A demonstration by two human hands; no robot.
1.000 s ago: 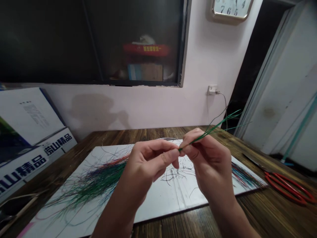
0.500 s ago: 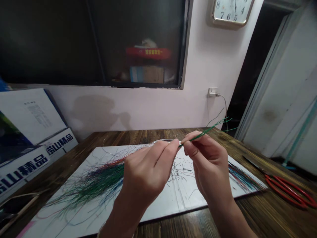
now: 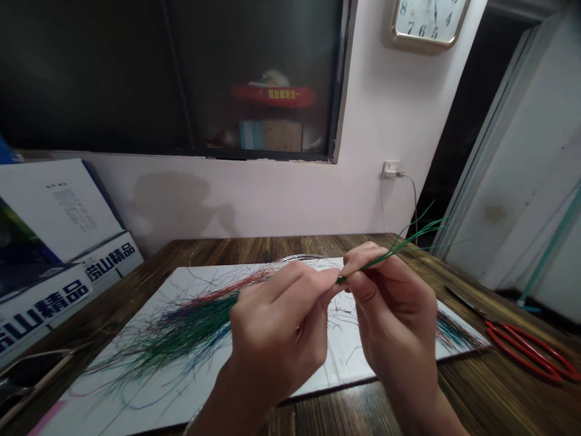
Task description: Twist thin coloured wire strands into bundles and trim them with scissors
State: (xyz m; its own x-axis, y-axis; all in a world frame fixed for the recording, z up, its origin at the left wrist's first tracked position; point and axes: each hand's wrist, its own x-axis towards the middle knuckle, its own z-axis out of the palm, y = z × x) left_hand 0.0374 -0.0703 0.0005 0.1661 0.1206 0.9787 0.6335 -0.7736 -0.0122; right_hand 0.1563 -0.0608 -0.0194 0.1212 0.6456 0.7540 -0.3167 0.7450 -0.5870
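Head view: you are seated at a wooden tabletop, looking down at your raised hands, which are together above a white board.

Left hand: fingers curled, their tips at the near end of the strands. You may be gripping there or only touching; from here I cannot tell.

Right hand: clamped on the strands, which pass between your thumb and forefinger.

Green strands: a thin bundle held in the air between your hands, its near end at your fingertips and its far end fanning up and to the right, past your right hand.

Around the hands: a heap of mixed green, blue and red fibres lies on the board to the left, with loose dark wisps scattered beside your right hand. Red-handled scissors lie on the tabletop to the right.

Handling: keep your pinch close to where the strands gather, with even pressure, so no single strand slips out. Keep the bundle lifted clear of the loose fibres, which could snag it.

Change from the earlier frame: both hands sit slightly lower and further right, your left fingers curl more tightly, and the far ends of the strands spread wider.
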